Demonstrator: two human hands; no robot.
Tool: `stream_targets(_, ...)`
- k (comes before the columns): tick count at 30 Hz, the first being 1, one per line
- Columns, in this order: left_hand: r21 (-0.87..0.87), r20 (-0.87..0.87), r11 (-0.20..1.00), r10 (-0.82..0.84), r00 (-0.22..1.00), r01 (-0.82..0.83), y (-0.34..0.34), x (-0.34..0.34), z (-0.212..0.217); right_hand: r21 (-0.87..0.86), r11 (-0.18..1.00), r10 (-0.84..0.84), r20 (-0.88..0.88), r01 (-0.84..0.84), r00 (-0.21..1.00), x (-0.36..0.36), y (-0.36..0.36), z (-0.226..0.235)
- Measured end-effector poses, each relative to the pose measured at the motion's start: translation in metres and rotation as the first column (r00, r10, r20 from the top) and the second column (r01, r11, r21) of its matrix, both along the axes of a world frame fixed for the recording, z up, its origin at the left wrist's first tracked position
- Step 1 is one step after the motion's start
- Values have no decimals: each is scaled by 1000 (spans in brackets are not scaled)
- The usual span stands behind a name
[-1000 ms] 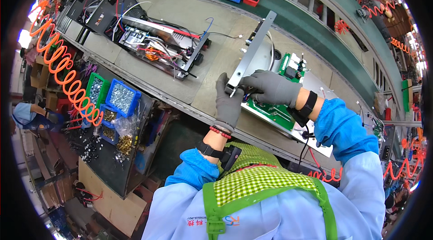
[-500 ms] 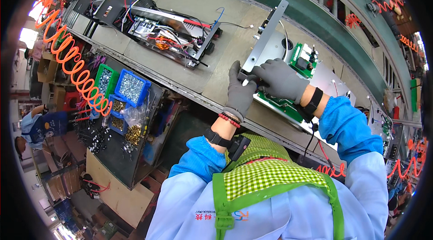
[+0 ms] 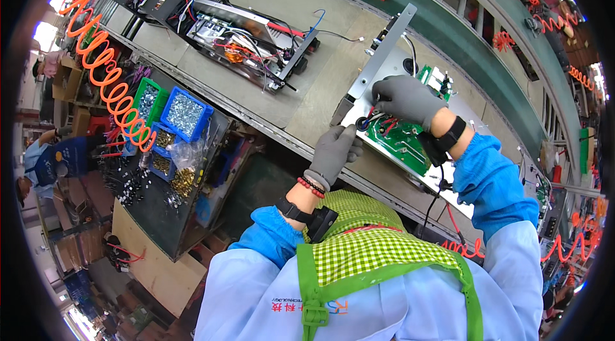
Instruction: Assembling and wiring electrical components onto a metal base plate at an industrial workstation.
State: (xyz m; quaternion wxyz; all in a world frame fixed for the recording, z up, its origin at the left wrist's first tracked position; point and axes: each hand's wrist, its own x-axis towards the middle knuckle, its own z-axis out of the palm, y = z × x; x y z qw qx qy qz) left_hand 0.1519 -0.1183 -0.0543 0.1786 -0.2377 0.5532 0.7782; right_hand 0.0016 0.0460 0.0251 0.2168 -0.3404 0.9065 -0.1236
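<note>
Green circuit board (image 3: 410, 142), right of centre in the frame inside a tilted metal chassis (image 3: 384, 59), risks strained wires or slipping off the bench edge, since the gloved right hand (image 3: 407, 99) pinches its leads while the left hand (image 3: 334, 152) only steadies the rim.

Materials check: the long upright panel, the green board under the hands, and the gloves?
Upright panel: looks like bare sheet metal, matt grey, thin with punched holes. Green board: seemingly a printed circuit board, glossy green laminate with soldered parts and wires. Gloves on the left hand and right hand: grey knit fabric, perhaps coated; coating unclear.
</note>
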Motion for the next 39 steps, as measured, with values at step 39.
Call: stream_targets(39, 16, -40, 995, 103, 994, -103, 11, -22, -10, 172, 983, 54, 85, -68, 995, 17, -30, 10)
